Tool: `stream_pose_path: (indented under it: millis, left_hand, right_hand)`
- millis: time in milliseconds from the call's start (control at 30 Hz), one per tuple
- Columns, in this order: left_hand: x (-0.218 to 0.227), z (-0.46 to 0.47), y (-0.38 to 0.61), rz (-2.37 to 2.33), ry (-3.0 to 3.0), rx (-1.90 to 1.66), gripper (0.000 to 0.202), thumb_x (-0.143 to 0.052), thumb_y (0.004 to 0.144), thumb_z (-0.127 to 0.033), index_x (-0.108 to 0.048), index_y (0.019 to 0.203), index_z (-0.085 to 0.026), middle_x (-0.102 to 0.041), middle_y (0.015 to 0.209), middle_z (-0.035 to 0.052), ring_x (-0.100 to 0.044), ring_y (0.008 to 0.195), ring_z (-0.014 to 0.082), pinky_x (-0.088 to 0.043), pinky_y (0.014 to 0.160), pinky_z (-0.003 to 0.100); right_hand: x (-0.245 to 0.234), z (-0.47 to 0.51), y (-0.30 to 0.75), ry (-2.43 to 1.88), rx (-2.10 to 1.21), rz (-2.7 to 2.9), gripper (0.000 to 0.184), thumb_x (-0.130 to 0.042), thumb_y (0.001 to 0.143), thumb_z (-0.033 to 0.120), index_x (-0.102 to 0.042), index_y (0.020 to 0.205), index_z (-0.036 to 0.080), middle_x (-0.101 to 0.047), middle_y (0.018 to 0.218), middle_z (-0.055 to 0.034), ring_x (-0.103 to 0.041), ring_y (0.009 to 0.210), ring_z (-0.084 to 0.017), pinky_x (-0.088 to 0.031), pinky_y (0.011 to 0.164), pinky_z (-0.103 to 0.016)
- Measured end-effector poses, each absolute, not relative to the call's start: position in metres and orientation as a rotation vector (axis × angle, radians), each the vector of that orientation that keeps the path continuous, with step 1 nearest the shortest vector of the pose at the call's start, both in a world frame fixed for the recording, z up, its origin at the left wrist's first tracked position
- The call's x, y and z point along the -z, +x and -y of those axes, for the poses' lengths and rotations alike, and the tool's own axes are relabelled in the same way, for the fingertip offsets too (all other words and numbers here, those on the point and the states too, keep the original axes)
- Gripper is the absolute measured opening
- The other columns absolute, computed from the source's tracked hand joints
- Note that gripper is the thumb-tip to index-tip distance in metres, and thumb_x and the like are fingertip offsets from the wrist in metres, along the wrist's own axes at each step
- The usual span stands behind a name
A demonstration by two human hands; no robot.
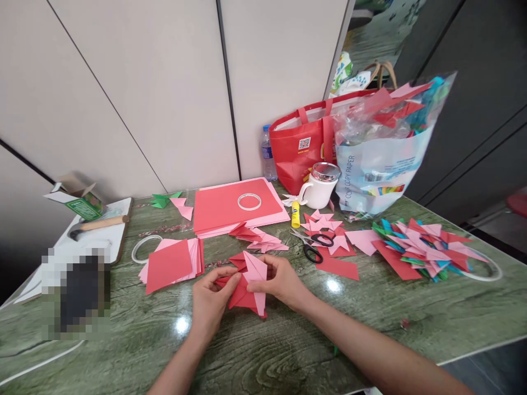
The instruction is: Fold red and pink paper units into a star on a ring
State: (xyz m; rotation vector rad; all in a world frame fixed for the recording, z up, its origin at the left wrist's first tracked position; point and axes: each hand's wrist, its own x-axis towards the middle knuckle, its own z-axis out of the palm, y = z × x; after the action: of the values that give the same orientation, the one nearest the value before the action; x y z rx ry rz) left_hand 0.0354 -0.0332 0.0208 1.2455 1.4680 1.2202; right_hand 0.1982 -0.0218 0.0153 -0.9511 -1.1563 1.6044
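Note:
Between my two hands is a folded paper star (244,293), its left part red and its right part pink. My left hand (214,293) pinches the red side with thumb and fingers. On the pink side, my right hand (280,280) grips with the thumb in front and the fingers behind. Just beyond lie folded red and pink pieces (263,240). A stack of red and pink paper squares (171,266) is left of my hands. Black-handled scissors (313,244) rest to the right, over red and pink folded pieces (325,224).
Larger red sheets (220,206) carry a tape ring (249,202). A yellow glue stick (295,214), white mug (319,189), red bag (294,148) and paper-filled plastic bag (366,170) stand behind. Right is a colourful folded-paper pile (430,247); left, a hammer (99,224) on a white board (117,241).

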Motion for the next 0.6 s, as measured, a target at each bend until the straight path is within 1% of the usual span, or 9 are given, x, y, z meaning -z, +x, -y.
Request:
stream_pose_path:
  millis: [100, 200, 300, 467, 600]
  left_hand:
    - [-0.0217, 0.0333, 0.0374, -1.477, 1.229, -1.258, 0.018, -0.073, 0.060, -0.029, -0.071, 0.073, -0.017, -0.072, 0.075, 0.0035, -0.061, 0.066, 0.0151, -0.048, 0.059, 0.021]
    - [-0.0209, 0.0334, 0.0387, -1.469, 1.224, -1.269, 0.017, -0.073, 0.061, -0.029, -0.071, 0.073, -0.017, -0.072, 0.075, 0.0033, -0.062, 0.065, 0.0153, -0.048, 0.058, 0.022]
    - [-0.0197, 0.0340, 0.0384, -1.471, 1.244, -1.271, 0.017, -0.072, 0.062, -0.029, -0.071, 0.074, -0.017, -0.072, 0.075, 0.0037, -0.062, 0.064, 0.0159, -0.048, 0.057, 0.022]
    - [-0.0210, 0.0341, 0.0366, -1.480, 1.315, -1.287, 0.016, -0.072, 0.062, -0.028, -0.071, 0.074, -0.017, -0.072, 0.077, 0.0048, -0.065, 0.072, 0.0193, -0.051, 0.065, 0.025]
    - [-0.0216, 0.0328, 0.0355, -1.497, 1.351, -1.281, 0.015, -0.071, 0.063, -0.028, -0.071, 0.075, -0.018, -0.073, 0.077, 0.0044, -0.066, 0.071, 0.0186, -0.051, 0.065, 0.024]
  right_hand:
    - [-0.0161, 0.0218, 0.1986, -0.962, -1.608, 1.185, 0.041, -0.081, 0.049, 0.024, -0.064, 0.084, 0.013, -0.059, 0.069, 0.0030, -0.050, 0.061, -0.012, -0.040, 0.057, -0.022]
    - [-0.0155, 0.0214, 0.1988, -0.980, -1.590, 1.193, 0.038, -0.081, 0.050, 0.023, -0.064, 0.082, 0.012, -0.057, 0.066, 0.0035, -0.047, 0.059, -0.010, -0.037, 0.054, -0.021]
    - [-0.0148, 0.0210, 0.1989, -0.987, -1.601, 1.188, 0.039, -0.080, 0.050, 0.022, -0.064, 0.084, 0.012, -0.057, 0.067, 0.0029, -0.047, 0.060, -0.011, -0.037, 0.056, -0.022]
    - [-0.0162, 0.0214, 0.1997, -0.942, -1.637, 1.219, 0.043, -0.080, 0.050, 0.021, -0.064, 0.090, 0.012, -0.057, 0.068, 0.0035, -0.046, 0.060, -0.011, -0.037, 0.057, -0.022]
    - [-0.0182, 0.0209, 0.2011, -0.909, -1.689, 1.246, 0.046, -0.079, 0.050, 0.017, -0.063, 0.094, 0.013, -0.056, 0.069, 0.0039, -0.045, 0.060, -0.010, -0.038, 0.059, -0.023]
